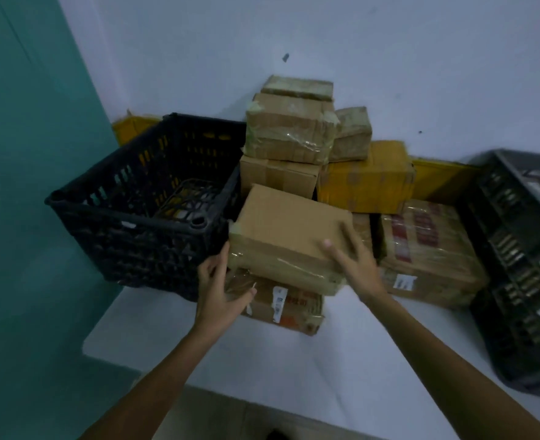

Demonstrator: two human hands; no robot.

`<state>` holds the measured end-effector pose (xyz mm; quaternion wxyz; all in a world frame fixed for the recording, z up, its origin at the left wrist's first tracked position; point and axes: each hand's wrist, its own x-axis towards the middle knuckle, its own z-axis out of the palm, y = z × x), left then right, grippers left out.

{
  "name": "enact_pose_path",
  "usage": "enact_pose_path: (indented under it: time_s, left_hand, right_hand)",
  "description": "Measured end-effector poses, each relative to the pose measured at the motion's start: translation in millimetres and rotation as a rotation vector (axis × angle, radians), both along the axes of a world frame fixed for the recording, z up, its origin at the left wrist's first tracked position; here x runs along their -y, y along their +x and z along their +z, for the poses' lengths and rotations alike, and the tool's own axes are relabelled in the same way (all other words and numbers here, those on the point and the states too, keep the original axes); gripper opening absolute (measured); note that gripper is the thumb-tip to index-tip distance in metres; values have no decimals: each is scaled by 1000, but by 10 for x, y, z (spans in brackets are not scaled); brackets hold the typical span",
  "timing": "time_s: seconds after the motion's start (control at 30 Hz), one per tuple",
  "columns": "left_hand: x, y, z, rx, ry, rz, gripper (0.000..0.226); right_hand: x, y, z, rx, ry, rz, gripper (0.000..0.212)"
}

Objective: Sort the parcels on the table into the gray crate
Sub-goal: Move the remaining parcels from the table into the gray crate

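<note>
Parcels are piled at the far side of the white worktop, between a black crate on the left and the gray crate at the right edge of the view. Both hands are on one plain brown parcel. It sits slanted on a lower parcel with labels, just beside the black crate and well apart from the gray one.

The left hand presses with mostly straight fingers against the near left end of the brown parcel, and its thumb reaches down to the lower parcel. The right hand lies on the top near the right corner with fingers spread, and it is blurred. So the grip is an open squeeze between two hands. As far as I can see, no finger is hooked under the box.

I judge the risks as follows:
- **Slipping:** only pressure holds the parcel and its tape looks shiny, so it may slide out when lifted.
- **Dragging:** the lower parcel may be pulled along toward the near edge.
- **Collision:** the way to the gray crate goes right, over the parcel with red print, and a low carry could knock it.
- **Wrong crate:** the black crate is much closer, so dropping the parcel there is an easy mistake.
</note>
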<state>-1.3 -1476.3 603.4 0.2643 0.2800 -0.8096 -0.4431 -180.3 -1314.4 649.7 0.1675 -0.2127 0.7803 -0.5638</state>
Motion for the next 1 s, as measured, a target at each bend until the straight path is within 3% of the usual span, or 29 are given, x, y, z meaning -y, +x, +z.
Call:
enact_pose_path:
  time_s: [0.13, 0.2, 0.27, 0.4, 0.47, 0.57, 0.63, 0.87, 1.0]
  left_hand:
    - [-30, -179, 417, -125, -127, -209, 102]
    - [-24, -325, 606, -185, -127, -203, 100]
    - [-26, -438, 753, -242, -88, -148, 95]
    - [0, -602, 981, -316, 130, -100, 70]
    - [2, -674, 1041, -297, 113, -132, 54]
    - [-162, -730, 1141, -251, 138, -278, 85]
    - [-358, -771, 1185, -231, 179, -403, 101]
    - [-911, -1063, 1298, -258, 377, -510, 89]
    - [-1335, -1335, 1480, -294, 395, -577, 80]
  right_hand:
    - [-384, -40, 406, 210, -109, -131, 76]
    - [-557, -12, 603, 247, -230, -113, 60]
    - [-676, 8, 760, 145, -292, -93, 49]
    - [-760, 32, 925, -180, -215, -22, 76]
    - [-788, 55, 941, -279, -176, -65, 69]
    - [-899, 41, 979, -244, -241, -297, 40]
    - [-1033, 10, 996, -258, -191, -368, 34]
    - [-1597, -47, 1158, -359, -141, -418, 25]
    - [-2034, -192, 1318, -369, -132, -477, 60]
